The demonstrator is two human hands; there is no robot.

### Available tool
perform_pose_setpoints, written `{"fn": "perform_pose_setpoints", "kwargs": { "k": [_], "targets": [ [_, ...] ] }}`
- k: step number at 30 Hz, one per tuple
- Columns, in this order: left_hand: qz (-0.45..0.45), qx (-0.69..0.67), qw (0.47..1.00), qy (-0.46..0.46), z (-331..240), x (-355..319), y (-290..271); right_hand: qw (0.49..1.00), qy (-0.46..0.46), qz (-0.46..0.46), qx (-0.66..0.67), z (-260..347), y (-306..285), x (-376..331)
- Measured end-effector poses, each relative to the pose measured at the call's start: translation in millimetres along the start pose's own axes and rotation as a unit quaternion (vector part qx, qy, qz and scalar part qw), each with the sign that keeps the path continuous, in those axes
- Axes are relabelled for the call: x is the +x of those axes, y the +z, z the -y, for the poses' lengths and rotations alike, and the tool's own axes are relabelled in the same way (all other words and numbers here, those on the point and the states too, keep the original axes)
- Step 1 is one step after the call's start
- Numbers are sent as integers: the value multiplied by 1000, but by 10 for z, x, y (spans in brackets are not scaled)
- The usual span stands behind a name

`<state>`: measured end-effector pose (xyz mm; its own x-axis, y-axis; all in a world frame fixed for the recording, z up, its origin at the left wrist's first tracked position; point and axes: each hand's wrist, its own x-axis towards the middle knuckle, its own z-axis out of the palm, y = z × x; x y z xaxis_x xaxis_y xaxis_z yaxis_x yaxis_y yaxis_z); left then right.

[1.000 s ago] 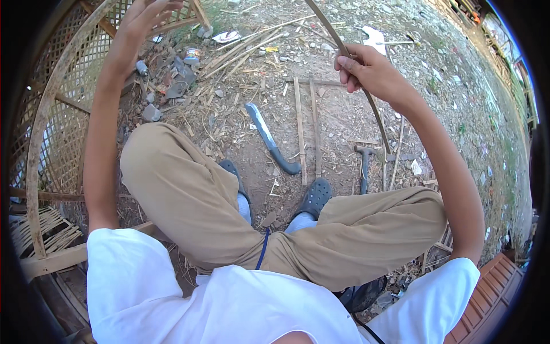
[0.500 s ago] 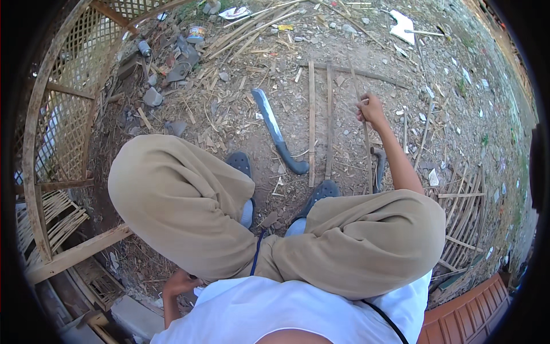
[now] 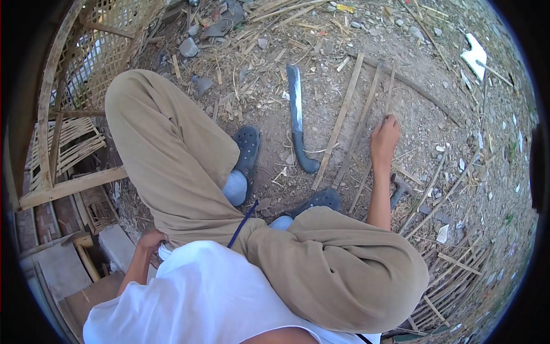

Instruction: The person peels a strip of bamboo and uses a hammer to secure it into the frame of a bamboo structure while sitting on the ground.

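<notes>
My right hand [image 3: 385,140] is closed on a thin wooden strip [image 3: 390,92], which lies along the ground under my fingers. To its left lie two more wooden strips, a pale one [image 3: 339,120] and a darker one [image 3: 362,120], roughly side by side. A machete [image 3: 295,103] with a dark handle rests on the soil left of them, its handle end toward me. Close to my right forearm is a hammer [image 3: 399,190]. My left hand [image 3: 151,238] is down by my left hip against the trousers, its fingers mostly hidden.
A dark stick [image 3: 418,89] lies slantwise beyond the strips. Slatted bamboo pieces [image 3: 447,286] lie at the lower right. On the left stand a lattice panel [image 3: 112,43] and a wooden beam [image 3: 74,187]. Stones [image 3: 188,47], wood chips and a white scrap [image 3: 474,56] litter the ground.
My right hand has come nearer to me and lowered, with the strip now beside the other two. My view has swung, so the ground items appear shifted right. The left hand stays by my hip.
</notes>
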<state>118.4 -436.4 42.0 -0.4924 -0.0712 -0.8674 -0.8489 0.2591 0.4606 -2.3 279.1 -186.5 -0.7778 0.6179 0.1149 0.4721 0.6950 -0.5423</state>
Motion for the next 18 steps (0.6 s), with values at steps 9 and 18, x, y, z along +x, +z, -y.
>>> {"fn": "perform_pose_setpoints", "kwargs": {
  "k": [9, 18],
  "targets": [
    [128, 520, 843, 47, -1612, -737, 1235, 997, 28, 31, -68, 62, -59, 31],
    [264, 394, 855, -208, -1474, 104, 126, 998, 33, 46, 3, 220, 5, -122]
  ]
}}
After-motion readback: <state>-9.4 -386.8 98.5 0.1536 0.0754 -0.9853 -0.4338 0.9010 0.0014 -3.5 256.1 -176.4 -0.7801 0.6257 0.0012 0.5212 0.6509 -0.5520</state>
